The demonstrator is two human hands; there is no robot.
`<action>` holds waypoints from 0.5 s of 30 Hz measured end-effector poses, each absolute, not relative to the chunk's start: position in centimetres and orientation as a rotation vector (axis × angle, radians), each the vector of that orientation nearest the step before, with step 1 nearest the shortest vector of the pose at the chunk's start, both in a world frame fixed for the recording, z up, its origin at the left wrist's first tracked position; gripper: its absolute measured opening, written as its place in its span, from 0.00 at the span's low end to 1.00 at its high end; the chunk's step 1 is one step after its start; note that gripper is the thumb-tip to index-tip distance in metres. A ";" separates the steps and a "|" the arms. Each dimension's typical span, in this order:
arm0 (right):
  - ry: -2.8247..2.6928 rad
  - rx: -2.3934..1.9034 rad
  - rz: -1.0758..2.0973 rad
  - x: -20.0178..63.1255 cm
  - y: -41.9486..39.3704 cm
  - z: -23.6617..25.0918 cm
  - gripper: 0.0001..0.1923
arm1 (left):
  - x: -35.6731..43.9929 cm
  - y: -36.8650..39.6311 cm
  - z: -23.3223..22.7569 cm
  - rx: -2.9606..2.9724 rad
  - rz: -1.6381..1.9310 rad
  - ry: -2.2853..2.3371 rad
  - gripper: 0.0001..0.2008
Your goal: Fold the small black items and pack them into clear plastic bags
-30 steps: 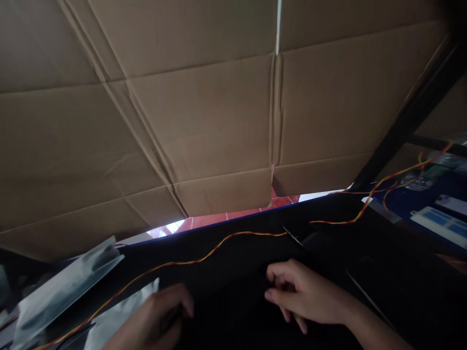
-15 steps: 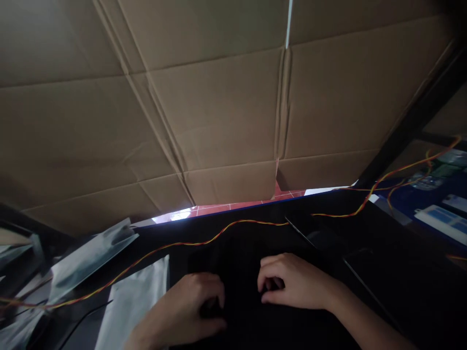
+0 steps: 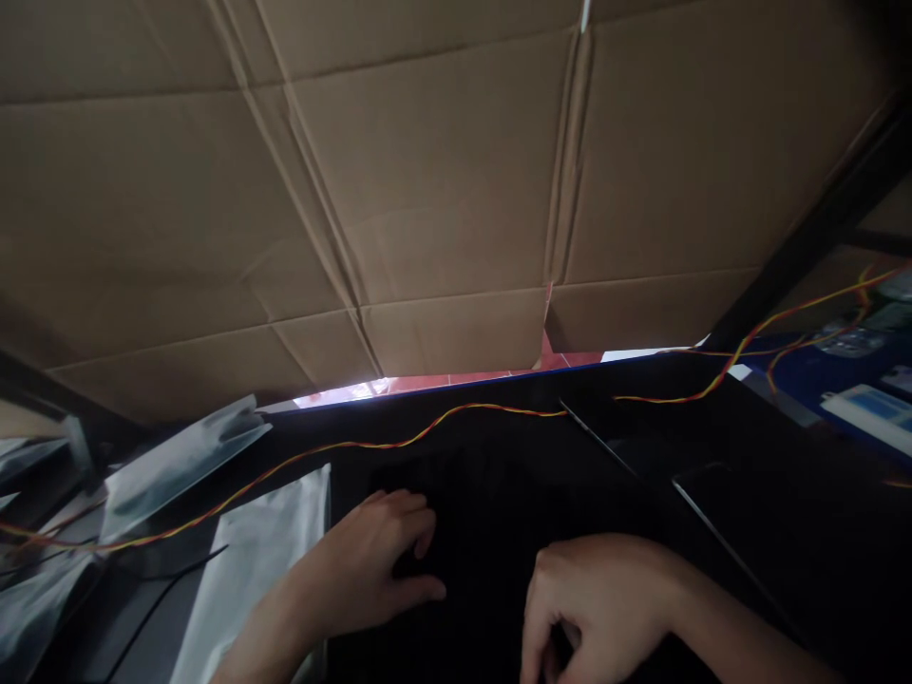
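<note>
My left hand (image 3: 377, 560) is over a dark surface (image 3: 463, 503), its fingers loosely bent and its thumb held apart, with nothing seen between them. Beside that wrist, partly under the forearm, lies a pale plastic bag (image 3: 260, 541). My right hand (image 3: 602, 598) is bent at the wrist, its fingers curled downward toward the thumb. Its fingertips reach the lower picture edge, and anything they pinch is lost in the dark. A thin flat panel with a light edge (image 3: 727, 546) lies near the right forearm.
A twisted red and yellow wire (image 3: 399, 445) crosses behind both hands. Another plastic bag (image 3: 185, 465) and a black cable (image 3: 163, 603) lie at left. Cardboard (image 3: 442, 190) stands along the far side. A white and blue box (image 3: 869, 418) sits at right.
My right hand has come lower and nearer, its fingers turning from leftward to downward. My left hand has shifted slightly up in the picture, its thumb spread. The view has tilted down a little.
</note>
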State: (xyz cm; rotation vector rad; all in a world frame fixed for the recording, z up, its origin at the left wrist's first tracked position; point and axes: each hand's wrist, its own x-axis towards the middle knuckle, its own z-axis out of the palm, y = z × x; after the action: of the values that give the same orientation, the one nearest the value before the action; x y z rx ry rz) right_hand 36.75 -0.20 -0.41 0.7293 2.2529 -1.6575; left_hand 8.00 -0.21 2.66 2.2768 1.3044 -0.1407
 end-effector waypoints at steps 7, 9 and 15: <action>2.393 0.963 -1.974 36.5 0.0 1.4 0.11 | 7.8 -1.7 1.9 2.359 -0.066 1.081 0.53; 2.741 1.251 -1.820 36.5 0.5 1.3 0.11 | 7.7 -2.1 1.2 2.349 -0.122 1.018 0.62; 3.015 1.450 -0.852 37.5 2.5 -0.7 0.17 | 7.6 -2.3 0.7 2.299 -0.084 1.160 0.54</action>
State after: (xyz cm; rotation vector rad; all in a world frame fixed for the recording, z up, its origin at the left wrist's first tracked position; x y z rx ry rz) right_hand 37.52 2.46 -0.69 1.4503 3.0153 -0.8518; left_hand 7.62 -2.29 0.66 2.2994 1.1604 -0.0835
